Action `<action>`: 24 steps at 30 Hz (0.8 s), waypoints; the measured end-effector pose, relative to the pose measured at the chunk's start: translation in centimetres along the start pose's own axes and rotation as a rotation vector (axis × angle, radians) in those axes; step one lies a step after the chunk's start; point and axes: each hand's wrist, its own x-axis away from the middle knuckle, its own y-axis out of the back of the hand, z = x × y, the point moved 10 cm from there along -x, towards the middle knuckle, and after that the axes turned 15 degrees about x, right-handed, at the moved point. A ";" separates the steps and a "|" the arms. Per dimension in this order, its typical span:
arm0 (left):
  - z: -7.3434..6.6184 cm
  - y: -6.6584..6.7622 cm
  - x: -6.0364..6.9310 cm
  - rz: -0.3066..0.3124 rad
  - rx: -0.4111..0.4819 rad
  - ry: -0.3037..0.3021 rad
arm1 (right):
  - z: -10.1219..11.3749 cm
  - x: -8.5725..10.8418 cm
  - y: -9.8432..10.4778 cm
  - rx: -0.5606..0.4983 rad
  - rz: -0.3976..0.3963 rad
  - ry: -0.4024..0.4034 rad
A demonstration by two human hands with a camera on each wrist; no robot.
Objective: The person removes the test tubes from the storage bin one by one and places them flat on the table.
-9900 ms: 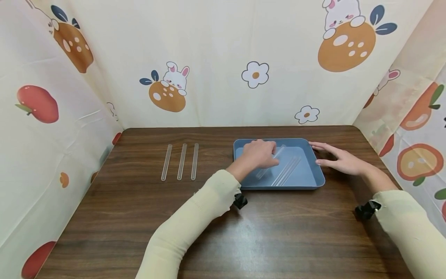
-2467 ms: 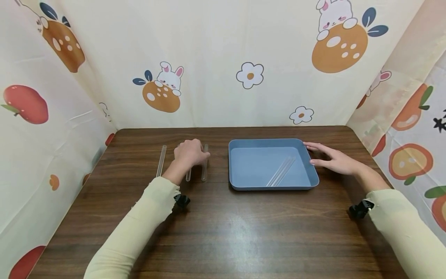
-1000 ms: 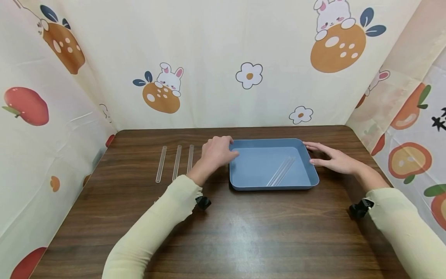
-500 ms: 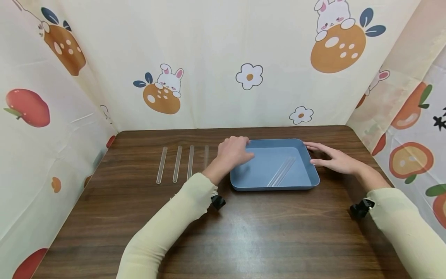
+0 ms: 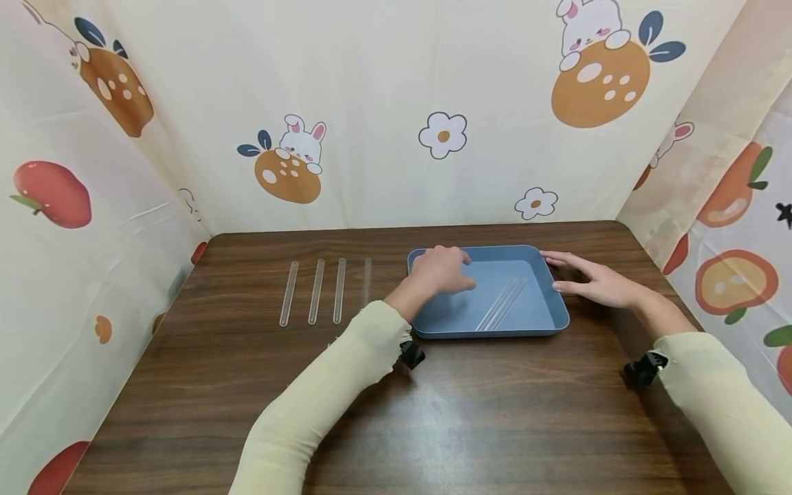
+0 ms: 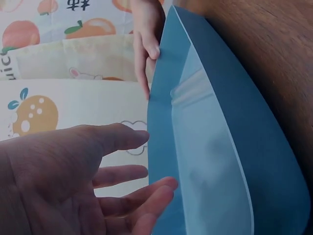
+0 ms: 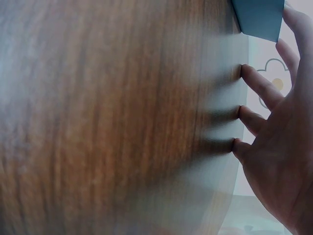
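My left hand (image 5: 441, 269) hovers over the left part of the blue tray (image 5: 471, 331), fingers apart and loosely bent. In the left wrist view, nothing lies between the thumb and fingers of the left hand (image 6: 98, 181). A small bundle of clear tubes (image 5: 501, 304), resembling test tubes, lies slanted in the tray; their exact number is hard to tell. My right hand (image 5: 597, 282) touches the tray's right rim with thumb and index finger. In the right wrist view, the other fingertips of the right hand (image 7: 274, 132) rest on the table.
Several clear tubes (image 5: 315, 291) lie upright in a spaced row on the wooden table (image 5: 495, 412), left of the tray. The rightmost tube (image 5: 367, 280) looks fainter. Patterned curtains (image 5: 383, 179) stand behind and along both sides.
A slanted tube beneath the left hand has left the tray, and the table row has gained one at its right end. The left hand then moved right, back over the tray. The right hand stayed.
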 end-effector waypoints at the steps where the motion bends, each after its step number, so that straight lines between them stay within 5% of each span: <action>1: 0.1 -0.6 -0.7 0.010 -0.002 0.000 | 0.0 0.0 0.0 0.001 0.001 0.000; 4: 0.4 -2.4 -2.5 0.028 -0.009 -0.006 | -0.1 0.0 0.0 0.003 0.002 0.000; 10: -1.9 -3.4 -1.4 0.113 -0.024 0.012 | -0.4 -0.1 -0.1 0.010 0.004 -0.006; 17: -3.1 -4.6 -1.3 0.125 -0.036 0.020 | -0.7 -0.2 -0.4 0.010 0.016 -0.012; 24: -2.4 -7.2 -4.3 0.101 -0.102 0.052 | -0.6 -0.2 -0.3 0.008 0.014 -0.011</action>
